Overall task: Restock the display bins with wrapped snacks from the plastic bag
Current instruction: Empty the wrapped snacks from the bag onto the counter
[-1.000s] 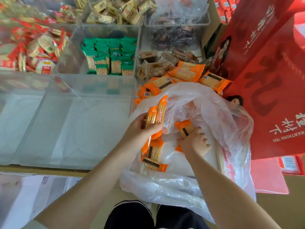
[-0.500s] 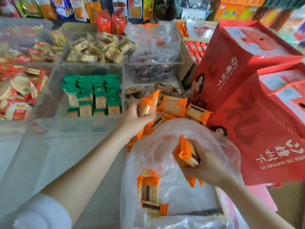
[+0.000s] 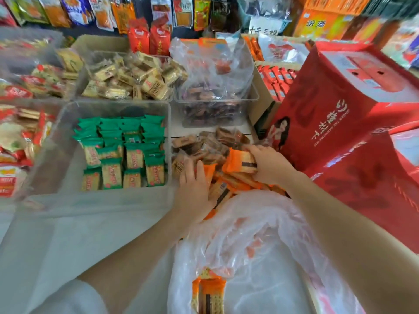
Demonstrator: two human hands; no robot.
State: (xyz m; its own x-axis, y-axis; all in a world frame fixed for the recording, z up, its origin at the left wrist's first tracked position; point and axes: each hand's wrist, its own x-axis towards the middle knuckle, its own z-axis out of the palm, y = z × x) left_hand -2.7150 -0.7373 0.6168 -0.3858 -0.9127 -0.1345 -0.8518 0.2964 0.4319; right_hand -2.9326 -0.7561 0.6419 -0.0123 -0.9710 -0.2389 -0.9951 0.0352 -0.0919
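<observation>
A clear plastic bag lies open in front of me, with orange wrapped cracker packs left at its bottom. Beyond it sits a pile of the same orange packs in the display spot, next to brown wrapped snacks. My right hand grips an orange pack low over the pile. My left hand lies flat on the pile's left side with straight fingers and holds nothing.
A clear bin of green wrapped crackers stands left of the pile. Behind are bins of beige snacks and dark snacks. Tall red gift boxes crowd the right. A big clear bin sits at near left.
Both hands moved out of the bag and forward to the pile. My left hand let go of its orange packs there; my right hand carried its pack up onto the pile.
</observation>
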